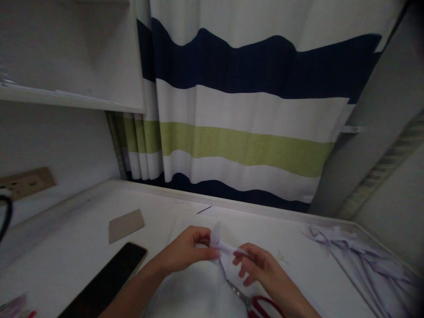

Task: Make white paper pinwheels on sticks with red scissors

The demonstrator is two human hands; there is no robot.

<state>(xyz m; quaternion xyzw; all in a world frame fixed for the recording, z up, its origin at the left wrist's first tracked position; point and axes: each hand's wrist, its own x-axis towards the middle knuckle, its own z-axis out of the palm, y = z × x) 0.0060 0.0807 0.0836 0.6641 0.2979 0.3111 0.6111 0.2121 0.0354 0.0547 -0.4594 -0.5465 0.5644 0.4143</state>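
Observation:
A small folded piece of white paper (226, 261) is between my two hands, above the white table. My left hand (188, 248) is closed on its left end, thumb in front and fingers behind. At the right end, my right hand (260, 267) pinches the paper's edge between thumb and index finger, with the other fingers loosely curled. Scissors (261, 304) with red handles lie just below the paper, their metal blades pointing up and left. My right wrist hides part of the handles.
A dark phone (107, 280) and a grey-brown card (126, 226) lie on the left of the table (73, 234). White paper strips and thin sticks (361, 260) are heaped at right. A striped curtain (238, 110) hangs behind; a shelf (73, 99) juts out upper left.

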